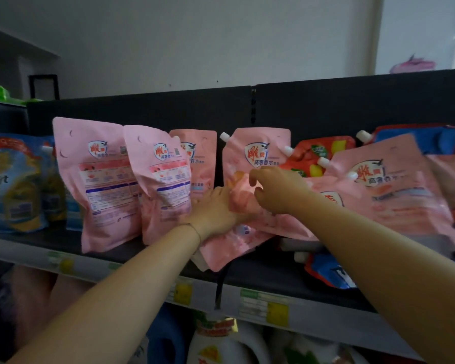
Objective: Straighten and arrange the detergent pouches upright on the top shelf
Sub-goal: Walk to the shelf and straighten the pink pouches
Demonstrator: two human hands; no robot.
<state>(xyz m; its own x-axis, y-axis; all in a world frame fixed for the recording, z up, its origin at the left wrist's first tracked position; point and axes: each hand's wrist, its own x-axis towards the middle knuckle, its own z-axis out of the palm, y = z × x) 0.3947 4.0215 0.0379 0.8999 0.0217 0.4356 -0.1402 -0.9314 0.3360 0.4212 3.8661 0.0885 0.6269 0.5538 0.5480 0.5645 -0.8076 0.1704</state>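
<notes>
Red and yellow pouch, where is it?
Head view, right of centre, top shelf: the red and yellow pouch sits behind the right hand, between the held pink pouch and a leaning pink pouch.

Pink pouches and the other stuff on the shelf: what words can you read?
"雕" and "高奢香水": middle pink pouch.
"雕" and "高奢香水": right pink pouch.
"mfort": blue pouch, far left, start hidden.
Back panels of the left pink pouches and the shelf price tags: too blurred.

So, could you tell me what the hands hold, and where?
The centre pink pouch: left hand grips its lower side edge, right hand pinches its front middle.
</notes>
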